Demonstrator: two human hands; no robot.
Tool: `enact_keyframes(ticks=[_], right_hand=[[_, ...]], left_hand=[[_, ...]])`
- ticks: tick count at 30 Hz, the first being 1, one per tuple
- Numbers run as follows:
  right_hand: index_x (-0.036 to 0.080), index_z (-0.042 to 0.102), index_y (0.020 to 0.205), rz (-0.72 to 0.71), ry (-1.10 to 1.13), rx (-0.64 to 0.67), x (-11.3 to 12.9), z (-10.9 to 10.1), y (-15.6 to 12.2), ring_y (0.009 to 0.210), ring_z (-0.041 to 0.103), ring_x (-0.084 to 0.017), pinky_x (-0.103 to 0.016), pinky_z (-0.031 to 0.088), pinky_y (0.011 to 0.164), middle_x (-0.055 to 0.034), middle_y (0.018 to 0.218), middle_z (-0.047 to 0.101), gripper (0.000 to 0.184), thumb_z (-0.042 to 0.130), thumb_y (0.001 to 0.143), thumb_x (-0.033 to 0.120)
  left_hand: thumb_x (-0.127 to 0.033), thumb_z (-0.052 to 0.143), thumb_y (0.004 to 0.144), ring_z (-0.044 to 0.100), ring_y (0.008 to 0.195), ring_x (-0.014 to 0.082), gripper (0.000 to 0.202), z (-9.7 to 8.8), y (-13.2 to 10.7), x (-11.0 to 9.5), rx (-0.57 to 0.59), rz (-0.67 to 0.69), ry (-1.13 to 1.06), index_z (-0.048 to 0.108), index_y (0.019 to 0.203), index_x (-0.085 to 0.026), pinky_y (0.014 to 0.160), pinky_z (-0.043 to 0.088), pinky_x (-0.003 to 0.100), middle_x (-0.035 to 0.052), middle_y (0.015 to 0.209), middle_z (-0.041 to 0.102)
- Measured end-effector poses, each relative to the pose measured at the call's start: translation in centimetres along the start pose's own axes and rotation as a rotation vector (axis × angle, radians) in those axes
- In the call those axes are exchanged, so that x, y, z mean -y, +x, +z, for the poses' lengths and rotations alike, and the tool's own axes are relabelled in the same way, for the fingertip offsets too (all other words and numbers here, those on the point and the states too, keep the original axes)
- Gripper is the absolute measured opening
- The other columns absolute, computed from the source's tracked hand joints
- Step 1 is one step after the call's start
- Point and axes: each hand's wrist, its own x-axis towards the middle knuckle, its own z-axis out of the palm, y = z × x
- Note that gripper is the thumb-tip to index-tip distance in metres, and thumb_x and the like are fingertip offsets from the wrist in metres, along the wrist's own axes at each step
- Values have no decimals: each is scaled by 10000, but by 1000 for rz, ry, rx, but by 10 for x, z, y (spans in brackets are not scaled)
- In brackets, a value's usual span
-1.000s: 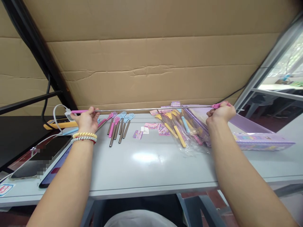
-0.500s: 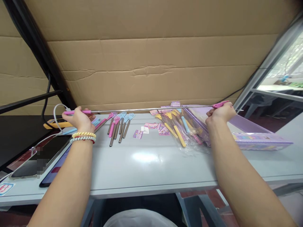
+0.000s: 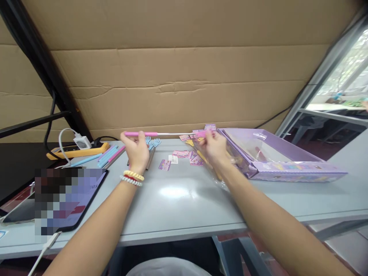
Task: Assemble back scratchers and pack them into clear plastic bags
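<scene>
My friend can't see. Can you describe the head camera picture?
A left hand and right hand hold a pink-handled metal rod sideways above a grey table with paper tags and, at right, a purple box.

Pink-and-silver rod (image 3: 172, 134) left of a purple box (image 3: 299, 176)

The box's front wall carries a multicoloured print; under it the table (image 3: 184, 214) is pale grey, behind it the cardboard (image 3: 178, 65) is brown. Left of it show pink-and-purple printed cards (image 3: 165, 165), blue claw heads (image 3: 156, 142), and yellow, red and whitish bracelets (image 3: 133, 175).

A grey table (image 3: 184, 214) bears cards (image 3: 165, 165), tablet (image 3: 89, 195) and purple box (image 3: 299, 176).
</scene>
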Motion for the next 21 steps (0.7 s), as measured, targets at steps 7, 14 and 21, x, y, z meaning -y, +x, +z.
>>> enact_keyframes(ticks=[7,14,21], right_hand=[[200,484,517,76,-55,385,0,30,-33,345,391,-109,-265,336,418,-9,380,468,444,391,866,459],[177,497,615,88,-36,523,0,29,-34,350,402,-84,-232,328,410,10,448,514,359,438,853,439],[185,503,757,80,3,505,-5,29,-36,343,447,-80,-216,323,374,7,618,619,285,414,868,431]], left_hand=[[-230,633,744,536,439,96,695,10,-23,-16,161,-32,-55,146,1240,-242,433,434,218,-52,709,587],[-147,632,720,562,453,94,611,3,-7,-8,184,-264,-277,239,1178,-241,431,448,200,-54,697,629],[-173,701,705,646,621,128,282,8,-24,-2,454,-456,-264,536,930,-133,529,510,222,31,750,647]])
